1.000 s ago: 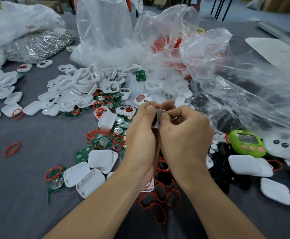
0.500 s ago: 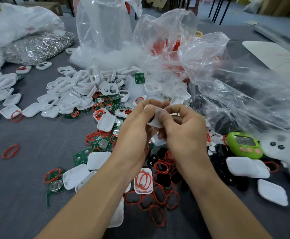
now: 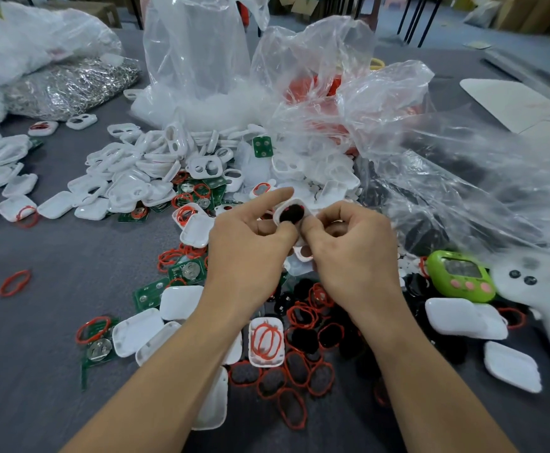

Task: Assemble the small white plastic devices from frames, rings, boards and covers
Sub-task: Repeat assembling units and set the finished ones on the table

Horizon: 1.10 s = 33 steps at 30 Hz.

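Both hands meet over the middle of the table on one small white frame [image 3: 291, 213] with a dark opening and a bit of red ring inside. My left hand [image 3: 250, 246] pinches its left side, index finger stretched out above it. My right hand [image 3: 352, 250] pinches the right side with curled fingers. White frames [image 3: 143, 165] lie heaped behind, green boards [image 3: 187, 271] and red rings [image 3: 303, 317] are scattered below, and white covers [image 3: 136, 331] lie at the front left.
Clear plastic bags [image 3: 316, 86] rise behind the pile and spread to the right. A finished green device [image 3: 461, 276] and a white controller [image 3: 541, 289] lie at the right. A silvery bag [image 3: 67, 86] sits far left. The grey table [image 3: 38, 322] shows at the left.
The frame has been turned so its dark opening faces me. My hands have shifted slightly apart, and my left index finger has straightened out.
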Tool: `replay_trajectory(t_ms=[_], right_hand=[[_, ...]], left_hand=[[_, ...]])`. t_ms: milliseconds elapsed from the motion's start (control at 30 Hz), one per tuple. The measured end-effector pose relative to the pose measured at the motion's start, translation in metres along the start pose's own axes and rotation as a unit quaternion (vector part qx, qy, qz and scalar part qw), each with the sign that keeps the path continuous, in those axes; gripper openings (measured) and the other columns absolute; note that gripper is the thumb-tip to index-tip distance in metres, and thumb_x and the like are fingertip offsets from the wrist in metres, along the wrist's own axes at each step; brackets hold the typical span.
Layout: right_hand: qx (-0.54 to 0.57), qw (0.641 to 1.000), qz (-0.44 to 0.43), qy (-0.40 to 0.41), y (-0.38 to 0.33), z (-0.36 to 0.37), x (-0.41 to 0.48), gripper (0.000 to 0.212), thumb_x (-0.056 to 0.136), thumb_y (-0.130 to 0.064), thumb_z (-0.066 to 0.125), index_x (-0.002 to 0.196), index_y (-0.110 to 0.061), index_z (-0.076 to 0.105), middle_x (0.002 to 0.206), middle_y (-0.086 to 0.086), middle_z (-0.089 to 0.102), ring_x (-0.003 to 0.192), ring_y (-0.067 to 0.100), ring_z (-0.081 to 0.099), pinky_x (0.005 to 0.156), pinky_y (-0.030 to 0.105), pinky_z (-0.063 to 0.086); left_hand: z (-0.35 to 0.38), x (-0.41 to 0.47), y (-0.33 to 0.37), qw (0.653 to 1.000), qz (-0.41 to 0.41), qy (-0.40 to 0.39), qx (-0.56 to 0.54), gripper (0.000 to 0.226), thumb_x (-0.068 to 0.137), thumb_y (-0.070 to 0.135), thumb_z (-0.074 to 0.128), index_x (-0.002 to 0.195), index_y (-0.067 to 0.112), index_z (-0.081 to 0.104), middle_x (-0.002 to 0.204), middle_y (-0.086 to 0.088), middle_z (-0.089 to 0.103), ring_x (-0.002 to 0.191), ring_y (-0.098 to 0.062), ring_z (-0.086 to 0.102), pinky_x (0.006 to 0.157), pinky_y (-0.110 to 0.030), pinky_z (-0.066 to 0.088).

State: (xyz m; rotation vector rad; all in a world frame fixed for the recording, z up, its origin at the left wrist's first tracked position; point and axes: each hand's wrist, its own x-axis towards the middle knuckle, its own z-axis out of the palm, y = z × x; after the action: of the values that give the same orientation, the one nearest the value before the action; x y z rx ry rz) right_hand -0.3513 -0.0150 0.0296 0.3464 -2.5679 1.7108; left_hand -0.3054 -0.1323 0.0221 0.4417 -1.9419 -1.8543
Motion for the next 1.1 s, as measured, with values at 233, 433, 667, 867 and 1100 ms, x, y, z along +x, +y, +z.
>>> replay_trajectory(t_ms=[233,433,667,867,1100], right_hand=[[0.023,0.999,0.023,-0.017,0.0,-0.0001,-0.0014,0.024,0.092,-0.031,0.07,0.071,-0.02,0.066,0.057,-0.002,0.07,0.054,0.028,0.069,0.052,0.052,0.058],[0.043,0.997,0.032,-0.047,0.0015,-0.001,-0.0005,0.016,0.088,-0.034,0.07,0.077,-0.023,0.067,0.061,0.0,0.073,0.06,0.028,0.072,0.061,0.054,0.06],[0.058,0.997,0.03,-0.044,0.0032,0.0011,0.0004,0.016,0.087,-0.036,0.07,0.077,-0.024,0.068,0.059,0.0,0.072,0.057,0.021,0.072,0.061,0.052,0.062],[0.1,0.989,0.038,-0.104,0.0024,0.0042,-0.0011,0.02,0.086,-0.025,0.066,0.066,-0.024,0.067,0.055,0.006,0.069,0.037,0.014,0.054,0.041,0.02,0.039],[-0.031,0.996,-0.045,-0.072,0.0005,-0.0002,-0.0034,0.027,0.086,-0.03,0.074,0.062,-0.019,0.066,0.049,-0.006,0.063,0.04,0.007,0.054,0.044,0.016,0.038]], left_hand=[[0.0015,-0.0001,0.0008,1.0,-0.017,0.009,-0.006,0.038,0.08,0.016,0.073,0.114,0.032,0.074,0.076,-0.034,0.065,0.062,-0.025,0.051,0.066,-0.043,0.05],[0.0012,-0.0008,0.0025,1.0,-0.018,0.018,-0.001,0.034,0.078,0.014,0.07,0.107,0.03,0.076,0.072,-0.022,0.073,0.065,-0.033,0.068,0.074,-0.066,0.057],[0.0028,-0.0015,0.0007,1.0,0.005,0.017,0.009,0.021,0.08,0.032,0.069,0.09,0.048,0.077,0.065,-0.009,0.074,0.069,-0.043,0.071,0.074,-0.06,0.061],[-0.0002,0.0028,-0.0006,0.999,0.018,0.002,0.031,0.018,0.086,0.022,0.062,0.077,0.014,0.074,0.06,-0.017,0.061,0.051,-0.023,0.054,0.053,-0.038,0.054],[-0.0054,0.005,-0.0042,1.0,-0.002,-0.028,-0.003,0.027,0.098,0.003,0.059,0.08,0.012,0.078,0.071,-0.011,0.071,0.062,-0.015,0.066,0.053,-0.029,0.06]])
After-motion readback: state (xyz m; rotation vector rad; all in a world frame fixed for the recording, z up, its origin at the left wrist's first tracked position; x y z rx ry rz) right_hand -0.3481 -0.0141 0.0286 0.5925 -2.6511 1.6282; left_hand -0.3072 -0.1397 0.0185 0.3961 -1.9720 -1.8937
